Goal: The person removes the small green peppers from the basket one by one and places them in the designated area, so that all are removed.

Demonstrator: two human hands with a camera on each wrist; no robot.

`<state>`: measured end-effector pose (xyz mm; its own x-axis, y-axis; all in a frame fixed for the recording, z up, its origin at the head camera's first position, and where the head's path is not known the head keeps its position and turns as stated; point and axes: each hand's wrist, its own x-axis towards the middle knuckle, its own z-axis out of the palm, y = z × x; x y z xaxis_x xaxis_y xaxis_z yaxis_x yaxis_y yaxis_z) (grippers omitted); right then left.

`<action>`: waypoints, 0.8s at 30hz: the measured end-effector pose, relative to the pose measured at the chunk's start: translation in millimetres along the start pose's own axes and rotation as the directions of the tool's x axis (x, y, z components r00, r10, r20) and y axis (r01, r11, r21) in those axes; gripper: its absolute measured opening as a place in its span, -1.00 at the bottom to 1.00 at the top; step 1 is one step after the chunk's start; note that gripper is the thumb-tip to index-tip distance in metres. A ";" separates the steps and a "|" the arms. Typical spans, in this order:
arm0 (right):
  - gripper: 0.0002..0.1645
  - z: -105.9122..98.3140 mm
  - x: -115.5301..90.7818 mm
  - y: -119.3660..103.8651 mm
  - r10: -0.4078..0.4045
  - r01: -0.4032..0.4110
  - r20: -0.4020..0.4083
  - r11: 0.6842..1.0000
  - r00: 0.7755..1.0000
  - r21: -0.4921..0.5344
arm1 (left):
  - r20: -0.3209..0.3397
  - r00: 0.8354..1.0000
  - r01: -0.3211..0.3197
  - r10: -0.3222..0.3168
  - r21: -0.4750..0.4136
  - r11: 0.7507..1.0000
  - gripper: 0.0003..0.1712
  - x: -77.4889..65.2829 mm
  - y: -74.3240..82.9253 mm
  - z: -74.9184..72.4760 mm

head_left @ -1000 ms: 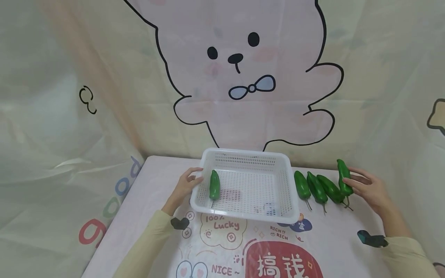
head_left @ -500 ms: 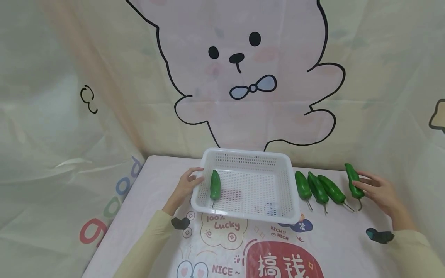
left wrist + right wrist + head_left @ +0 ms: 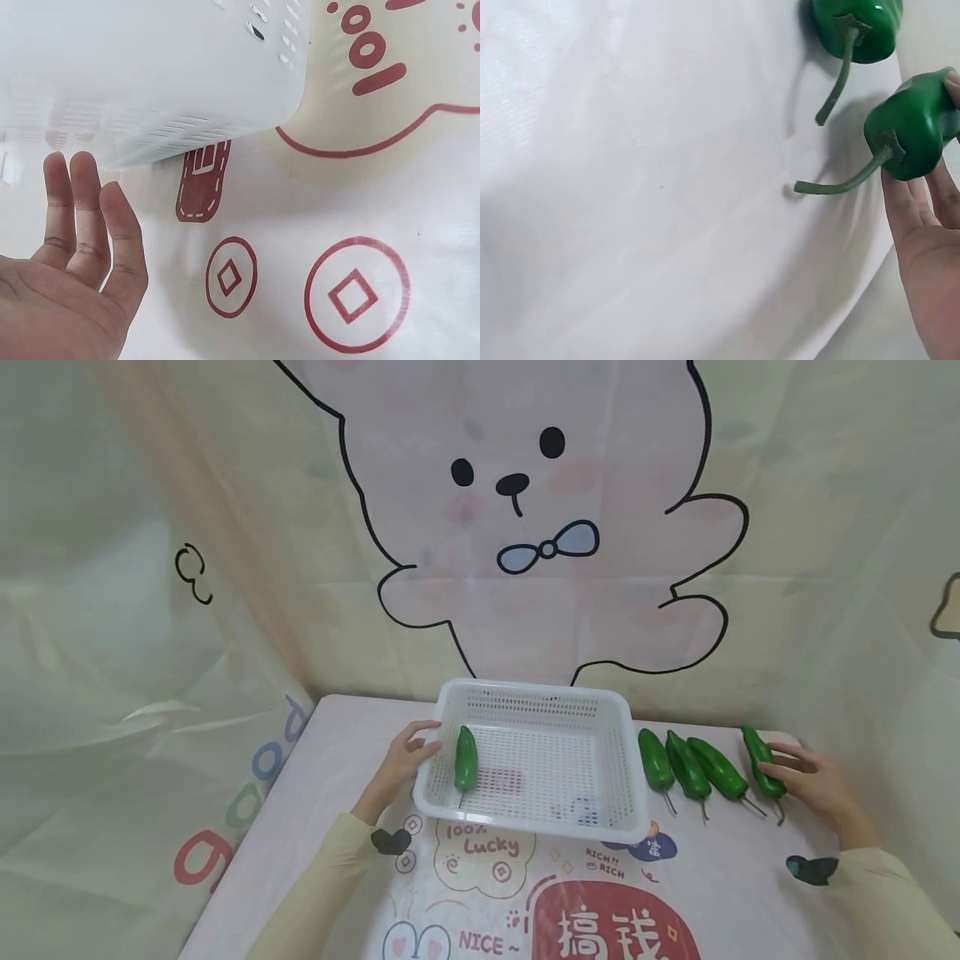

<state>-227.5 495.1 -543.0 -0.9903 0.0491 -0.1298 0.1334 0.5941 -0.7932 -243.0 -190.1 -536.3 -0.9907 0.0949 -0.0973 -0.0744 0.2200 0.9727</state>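
Note:
In the head view my right hand (image 3: 813, 781) holds a green pepper (image 3: 762, 764) between thumb and fingers at the right end of a row. The right wrist view shows this pepper (image 3: 911, 127) low over the cloth, its curved stem pointing away from the palm. Three more green peppers (image 3: 688, 766) lie to its left. My left hand (image 3: 402, 764) is at the left rim of a white perforated basket (image 3: 528, 827), fingertips right against its outer side. In the left wrist view those fingers (image 3: 86, 217) are fairly straight. One green pepper (image 3: 466, 758) lies inside the basket, near its left wall.
A white printed cloth (image 3: 735, 893) covers the table. Behind it hangs a curtain (image 3: 525, 627) with a cartoon bear, and more curtain closes in both sides. The table's right edge (image 3: 855, 300) runs close by my right hand.
My right hand has carried its pepper to the right and down toward the cloth, away from the three others, which stay in place. The left hand and basket have not visibly moved.

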 end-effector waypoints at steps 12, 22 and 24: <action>0.03 11.7 0.9 9.5 0.099 -0.104 -0.081 0.993 0.992 -0.056 | 0.003 1.000 0.004 -0.004 0.006 1.000 -0.50 1.4 -0.8 -0.5; -0.03 19.8 -0.1 7.4 0.067 -0.074 -0.085 0.993 0.994 -0.088 | 0.007 1.000 0.011 -0.011 0.008 1.000 -0.48 2.3 -1.8 -0.5; -0.03 21.3 -0.8 7.2 0.062 -0.071 -0.090 0.993 0.994 -0.099 | 0.007 1.000 0.012 -0.012 0.003 1.000 -0.48 2.7 -2.4 -0.5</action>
<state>-225.0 482.2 -561.2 -0.9795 0.1580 -0.1250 0.1991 0.6655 -0.7193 -245.6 -190.8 -538.8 -0.9889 0.0995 -0.1104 -0.0858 0.2242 0.9708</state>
